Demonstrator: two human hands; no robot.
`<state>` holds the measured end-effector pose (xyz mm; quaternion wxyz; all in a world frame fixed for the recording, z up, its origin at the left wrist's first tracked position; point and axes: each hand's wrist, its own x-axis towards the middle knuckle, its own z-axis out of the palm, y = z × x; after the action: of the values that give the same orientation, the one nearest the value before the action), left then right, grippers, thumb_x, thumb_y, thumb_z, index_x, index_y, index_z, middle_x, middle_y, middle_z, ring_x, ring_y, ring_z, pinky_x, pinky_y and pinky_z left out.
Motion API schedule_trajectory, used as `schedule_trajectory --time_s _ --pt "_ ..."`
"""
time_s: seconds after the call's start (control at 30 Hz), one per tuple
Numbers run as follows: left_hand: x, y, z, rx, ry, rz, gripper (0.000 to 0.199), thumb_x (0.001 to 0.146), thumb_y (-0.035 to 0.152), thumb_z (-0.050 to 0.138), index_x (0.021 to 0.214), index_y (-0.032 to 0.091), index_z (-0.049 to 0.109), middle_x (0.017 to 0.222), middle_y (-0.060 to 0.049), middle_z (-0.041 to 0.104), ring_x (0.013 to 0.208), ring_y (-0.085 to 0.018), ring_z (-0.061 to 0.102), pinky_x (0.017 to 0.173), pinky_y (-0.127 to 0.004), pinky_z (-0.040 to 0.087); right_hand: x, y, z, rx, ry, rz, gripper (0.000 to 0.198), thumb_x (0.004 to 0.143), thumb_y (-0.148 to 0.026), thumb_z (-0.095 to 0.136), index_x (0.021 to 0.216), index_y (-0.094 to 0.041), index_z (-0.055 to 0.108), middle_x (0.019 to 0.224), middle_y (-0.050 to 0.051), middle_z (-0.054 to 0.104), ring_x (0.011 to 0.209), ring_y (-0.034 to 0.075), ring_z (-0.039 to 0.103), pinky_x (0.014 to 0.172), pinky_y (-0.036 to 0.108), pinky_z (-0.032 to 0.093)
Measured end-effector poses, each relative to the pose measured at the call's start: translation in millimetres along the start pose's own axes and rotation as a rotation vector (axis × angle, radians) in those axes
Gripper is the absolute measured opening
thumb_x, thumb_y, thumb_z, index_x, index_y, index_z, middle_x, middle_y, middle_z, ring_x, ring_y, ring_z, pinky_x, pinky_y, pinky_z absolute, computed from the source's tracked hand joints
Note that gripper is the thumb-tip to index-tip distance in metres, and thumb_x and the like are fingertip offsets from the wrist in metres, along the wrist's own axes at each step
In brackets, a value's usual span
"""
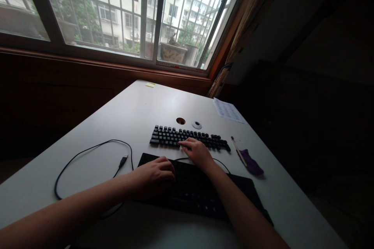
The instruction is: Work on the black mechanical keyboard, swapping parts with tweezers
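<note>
A black keyboard base [201, 186] lies across the near part of the table, its surface dark, with a few keycaps faintly showing toward the front. Above its left half is my left hand [157, 175], fingers curled down; the fingertips and anything in them are hidden. Beyond the base, loose black keycaps [166, 136] are set out in rows like a keyboard layout. My right hand [197, 151] reaches over the base to the front row of these keycaps, thumb and forefinger pinched together at one keycap there.
A black USB cable [84, 148] loops on the left, its plug [123, 160] lying on the white table [117, 120]. At right lie a brush [238, 151] and purple cloth [251, 163]. Farther back are a printed sheet [229, 111], cable hole [180, 121], round cover [196, 125] and yellow note [150, 85].
</note>
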<state>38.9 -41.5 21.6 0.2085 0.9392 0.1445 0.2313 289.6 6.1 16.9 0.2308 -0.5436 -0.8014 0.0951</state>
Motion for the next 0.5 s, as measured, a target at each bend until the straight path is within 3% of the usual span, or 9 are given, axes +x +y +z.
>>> schedule_trajectory --time_s 0.23,0.4,0.5 --pt "-0.1 -0.9 -0.2 -0.016 -0.01 -0.005 0.017 0.09 0.014 0.062 0.105 0.019 0.067 0.109 -0.007 0.064 0.105 -0.022 0.054 0.09 -0.031 0.051 -5.5 -11.7 -25.8 0.205 0.137 0.011 0.026 0.094 -0.039 0.059 0.11 -0.023 0.072 0.1 0.006 0.072 0.091 0.021 0.067 0.083 0.033 0.051" --pt "0.0 -3.3 1.7 -0.02 -0.009 -0.019 0.016 0.091 0.015 0.062 0.105 0.019 0.067 0.109 -0.007 0.064 0.105 -0.023 0.054 0.091 -0.033 0.05 -30.7 -20.4 -44.9 0.453 0.174 0.14 0.027 0.1 -0.043 0.046 0.106 -0.022 0.063 0.09 0.003 0.07 0.063 0.015 0.058 0.064 0.03 0.049" --pt "0.4 -3.7 2.4 -0.019 -0.009 -0.024 0.015 0.091 0.015 0.062 0.104 0.019 0.067 0.109 -0.006 0.065 0.106 -0.022 0.054 0.09 -0.032 0.05 -52.2 -28.4 -51.7 0.491 0.241 0.135 0.026 0.1 -0.042 0.048 0.099 -0.023 0.065 0.093 0.004 0.065 0.078 0.018 0.059 0.072 0.03 0.048"
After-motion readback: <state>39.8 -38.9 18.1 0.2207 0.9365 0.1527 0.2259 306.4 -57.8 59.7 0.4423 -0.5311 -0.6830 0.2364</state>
